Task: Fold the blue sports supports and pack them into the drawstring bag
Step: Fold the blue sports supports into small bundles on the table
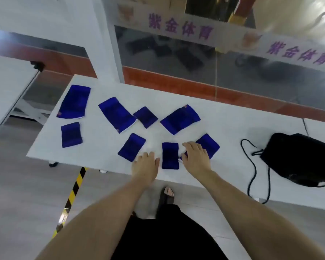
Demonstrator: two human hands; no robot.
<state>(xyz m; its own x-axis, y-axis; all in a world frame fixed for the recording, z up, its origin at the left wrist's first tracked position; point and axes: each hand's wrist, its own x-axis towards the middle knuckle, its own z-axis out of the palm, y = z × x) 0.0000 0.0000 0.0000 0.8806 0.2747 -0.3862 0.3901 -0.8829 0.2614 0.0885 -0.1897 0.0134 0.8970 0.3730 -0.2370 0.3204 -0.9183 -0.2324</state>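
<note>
Fingers of left hand (145, 166) lie spread, empty; right hand (195, 156) flat atop one support (208, 145). Eight blue supports on counter (223, 126). Black drawstring bag (304, 158) right. Partition banner (180, 28) reads "紫金体育" twice.

A white table (233, 124) stands before a glass partition (195, 59) bearing purple Chinese lettering (180, 27). Yellow-and-black floor tape (71, 196) runs under the table's near edge.

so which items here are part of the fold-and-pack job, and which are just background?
Job items:
- eight blue supports, e.g. the one between the hands
- black drawstring bag
- left hand, right hand

Just there:
- white table
- second table, left
- striped floor tape
- purple wall signs
</note>
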